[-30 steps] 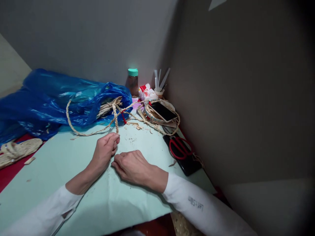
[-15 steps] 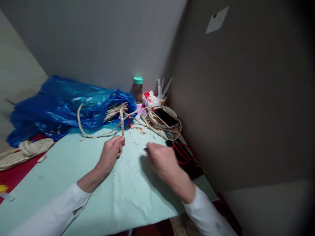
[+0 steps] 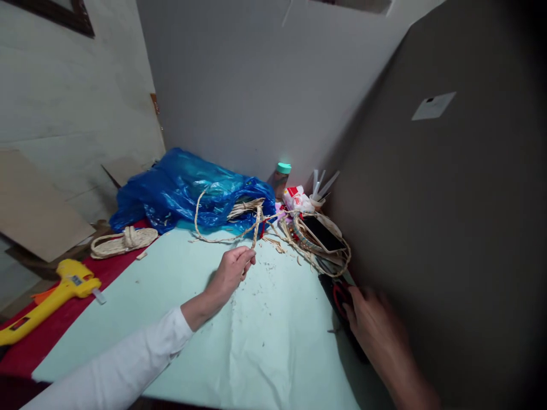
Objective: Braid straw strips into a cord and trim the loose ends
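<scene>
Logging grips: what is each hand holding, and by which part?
The left hand pinches the braided cord at its near end. The right hand, blurred, is at the red scissors; whether it grips them cannot be told.

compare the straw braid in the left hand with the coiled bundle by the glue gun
The straw braid runs loose in an open loop over the mat; the coiled bundle is wound into a tight oval. The left hand pinches the braid; the bundle lies untouched on the red cloth. Both are pale straw.
</scene>
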Available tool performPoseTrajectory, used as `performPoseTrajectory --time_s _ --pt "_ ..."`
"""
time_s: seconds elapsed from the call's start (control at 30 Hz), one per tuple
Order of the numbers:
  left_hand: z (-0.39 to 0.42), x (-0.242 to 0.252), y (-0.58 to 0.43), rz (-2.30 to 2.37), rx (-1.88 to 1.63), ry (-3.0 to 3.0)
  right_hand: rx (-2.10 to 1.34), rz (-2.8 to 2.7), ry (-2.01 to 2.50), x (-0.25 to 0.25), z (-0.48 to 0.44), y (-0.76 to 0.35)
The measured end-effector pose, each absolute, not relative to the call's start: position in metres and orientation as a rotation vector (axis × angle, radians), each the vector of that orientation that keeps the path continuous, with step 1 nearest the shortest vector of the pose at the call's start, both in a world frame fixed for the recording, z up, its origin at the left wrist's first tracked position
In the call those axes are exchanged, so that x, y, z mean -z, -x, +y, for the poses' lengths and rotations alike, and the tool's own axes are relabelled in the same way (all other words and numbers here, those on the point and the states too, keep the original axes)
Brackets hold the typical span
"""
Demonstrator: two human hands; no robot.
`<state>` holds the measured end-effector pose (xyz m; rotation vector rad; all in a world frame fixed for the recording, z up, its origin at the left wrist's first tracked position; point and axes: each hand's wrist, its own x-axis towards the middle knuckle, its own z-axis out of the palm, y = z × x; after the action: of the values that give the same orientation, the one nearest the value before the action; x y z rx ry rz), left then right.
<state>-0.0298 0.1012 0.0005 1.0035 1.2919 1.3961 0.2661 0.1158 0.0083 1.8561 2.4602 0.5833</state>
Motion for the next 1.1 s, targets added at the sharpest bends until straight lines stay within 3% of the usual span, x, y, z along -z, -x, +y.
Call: performPoseTrajectory --time_s 0.6,0.87,1.1 --pt "0.106 -0.007 0.039 1.195 -1.484 -0.907 -0.073 2.536 -1.948 -0.015 0.113 -0.266" --pt "0.105 -0.015 0.039 1.103 -1.424 -0.896 0.899 2.815 -1.675 -0.042 0.090 -0.238" --pt "0.103 -0.025 0.042 1.012 -1.456 -0.932 2.109 2.789 -1.664 -0.040 0.122 -0.196"
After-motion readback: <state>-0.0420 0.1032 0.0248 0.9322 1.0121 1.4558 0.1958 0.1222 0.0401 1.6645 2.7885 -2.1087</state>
